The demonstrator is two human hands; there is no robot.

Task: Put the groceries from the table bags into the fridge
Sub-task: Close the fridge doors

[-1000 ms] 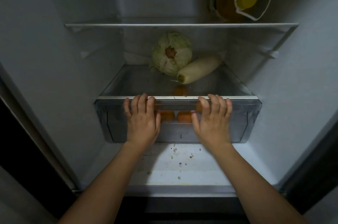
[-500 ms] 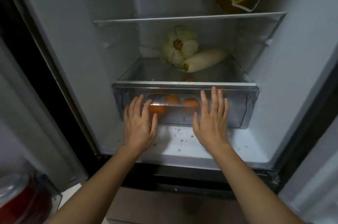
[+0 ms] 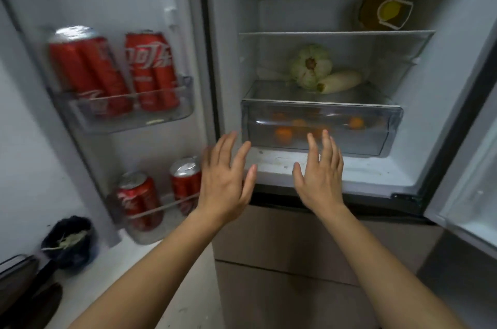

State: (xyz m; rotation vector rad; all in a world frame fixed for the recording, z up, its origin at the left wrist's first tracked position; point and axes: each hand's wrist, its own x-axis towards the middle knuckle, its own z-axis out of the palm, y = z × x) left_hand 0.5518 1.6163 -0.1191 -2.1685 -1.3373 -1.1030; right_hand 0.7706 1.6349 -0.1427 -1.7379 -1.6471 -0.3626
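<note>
The fridge stands open before me. Its clear crisper drawer (image 3: 376, 137) is pushed in and holds several oranges (image 3: 283, 134). On the glass shelf above it lie a cabbage (image 3: 310, 65) and a white radish (image 3: 340, 81). A yellow-and-brown pouch (image 3: 384, 11) sits on the shelf higher up. My left hand (image 3: 226, 180) and my right hand (image 3: 321, 178) hover in front of the drawer with fingers spread, touching nothing.
The left door (image 3: 113, 0) is swung open; its racks hold red cola cans (image 3: 150, 70) above and more cans (image 3: 139, 199) below. The right door (image 3: 473, 194) stands open at the right edge. A dark bin (image 3: 70, 242) sits on the floor at lower left.
Both hands have left the drawer front and drawn back from the fridge. The drawer is now pushed in. My view has pulled back and swung left, so the left door with its cans shows.
</note>
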